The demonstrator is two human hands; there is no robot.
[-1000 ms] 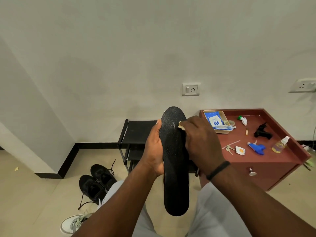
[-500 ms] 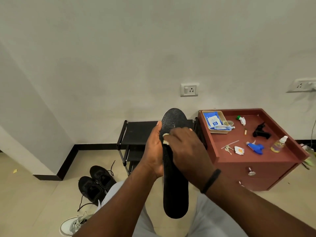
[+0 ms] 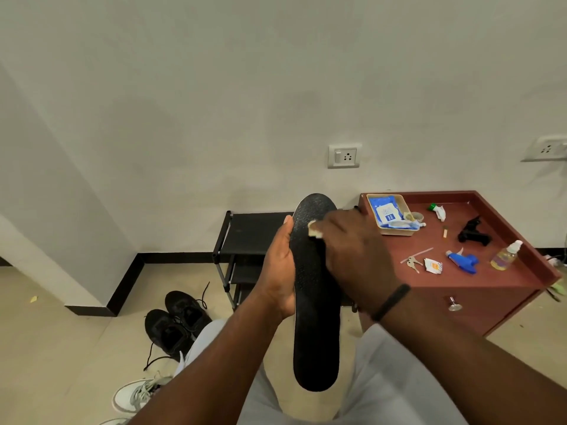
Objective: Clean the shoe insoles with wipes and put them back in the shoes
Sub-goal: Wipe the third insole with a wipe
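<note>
Head view, centre: black insole point(image 3: 314, 302) upright, toe end far, heel end near over lap. Left hand point(image 3: 277, 271) gripping its left edge around mid-length, thumb up along the edge, fingers hidden behind. Right hand point(image 3: 352, 256) curled on a white wipe point(image 3: 314, 230), pressing it on the insole's upper face near the toe; slightly motion-blurred. Black band point(image 3: 391, 302) on right wrist.

Floor, near left: pair of black shoes point(image 3: 178, 320) side by side, laces loose; white shoe point(image 3: 138, 395) nearer, partly cut by frame edge.

Behind insole: black shoe rack point(image 3: 248, 237) against wall.

Right: red-brown cabinet point(image 3: 506, 289) with raised rim. On top: tray point(image 3: 395, 231) holding blue wipes pack point(image 3: 385, 210), black spray trigger point(image 3: 472, 233), blue spray head point(image 3: 461, 260), small clear bottle point(image 3: 506, 256), keys point(image 3: 412, 262), small sachet point(image 3: 433, 266).

Wall: socket point(image 3: 343, 155) above rack.
</note>
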